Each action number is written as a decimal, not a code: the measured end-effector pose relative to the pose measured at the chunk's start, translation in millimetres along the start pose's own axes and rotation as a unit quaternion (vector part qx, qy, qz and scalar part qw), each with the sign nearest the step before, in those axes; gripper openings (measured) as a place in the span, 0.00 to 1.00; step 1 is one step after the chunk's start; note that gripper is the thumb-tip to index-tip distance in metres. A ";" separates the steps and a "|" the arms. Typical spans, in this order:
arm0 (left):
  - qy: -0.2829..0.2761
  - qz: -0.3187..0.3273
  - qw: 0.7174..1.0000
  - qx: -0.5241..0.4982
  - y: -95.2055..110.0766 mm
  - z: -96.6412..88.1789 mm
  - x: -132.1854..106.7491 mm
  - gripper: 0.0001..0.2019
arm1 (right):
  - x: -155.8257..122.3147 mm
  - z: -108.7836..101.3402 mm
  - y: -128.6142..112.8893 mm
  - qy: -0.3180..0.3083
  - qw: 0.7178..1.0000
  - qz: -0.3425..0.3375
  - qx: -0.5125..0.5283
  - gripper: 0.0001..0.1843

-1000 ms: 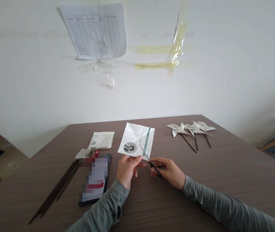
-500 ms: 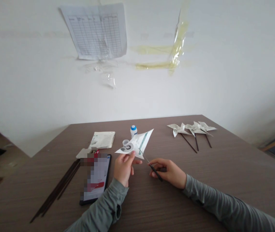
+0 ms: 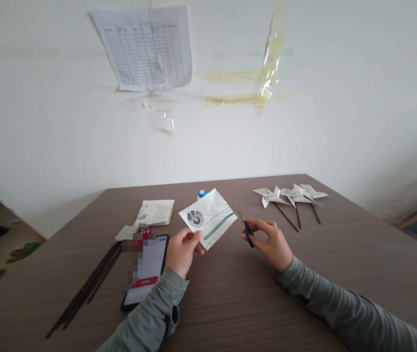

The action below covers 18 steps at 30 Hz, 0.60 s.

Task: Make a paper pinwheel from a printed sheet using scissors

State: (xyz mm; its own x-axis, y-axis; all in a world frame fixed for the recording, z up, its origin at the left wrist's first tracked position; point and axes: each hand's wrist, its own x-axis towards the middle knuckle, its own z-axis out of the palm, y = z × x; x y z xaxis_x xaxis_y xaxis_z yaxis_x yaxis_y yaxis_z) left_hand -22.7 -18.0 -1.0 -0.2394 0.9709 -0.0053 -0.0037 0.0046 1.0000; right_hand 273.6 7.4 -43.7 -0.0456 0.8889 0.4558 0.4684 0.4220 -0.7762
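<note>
On the brown table, a bundle of thin dark sticks lies at near left, with a phone just right of it, its screen partly blurred. Right of the phone, the left hand pinches the near left edge of a square of printed paper between thumb and fingers, holding it up tilted in the middle. The right hand has its fingers curled round the black handle of the scissors; the blades point far and left, just beside the paper's right corner, apart from it. Farther, a paper stack lies left, a blue-capped bottle stands mostly hidden behind the square, and 3 paper pinwheels on sticks lie right. On the far wall hang 1 printed sheet and yellowed tape.
</note>
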 end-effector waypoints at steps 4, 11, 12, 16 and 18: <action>-0.035 0.005 0.999 0.038 -3.9 -1.2 2.7 0.18 | 4.5 -0.7 9.3 0.055 0.998 0.004 -0.008 0.22; -0.078 0.003 0.996 0.032 -4.3 2.0 1.7 0.18 | 3.0 2.9 11.6 0.021 1.000 0.012 -0.012 0.20; -0.080 -0.004 0.996 0.034 -4.3 2.0 1.2 0.18 | 2.8 3.0 11.6 0.016 1.000 0.014 -0.010 0.19; -0.077 -0.011 0.996 0.048 -5.6 -0.1 0.2 0.16 | 3.3 3.7 10.7 0.003 0.999 0.033 0.025 0.17; -0.068 -0.005 0.996 0.055 -6.4 -1.3 0.6 0.18 | 3.7 4.8 10.2 -0.010 0.997 0.055 0.057 0.18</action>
State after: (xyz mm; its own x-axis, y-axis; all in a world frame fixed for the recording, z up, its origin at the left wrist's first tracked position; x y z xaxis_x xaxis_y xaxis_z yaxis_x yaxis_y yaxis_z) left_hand -24.1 -17.8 -7.4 -0.1052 0.9942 -0.0234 0.1022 0.0342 0.9942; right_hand 274.0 15.8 -52.1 -0.0169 0.9337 0.3578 0.3684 0.3385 -0.8659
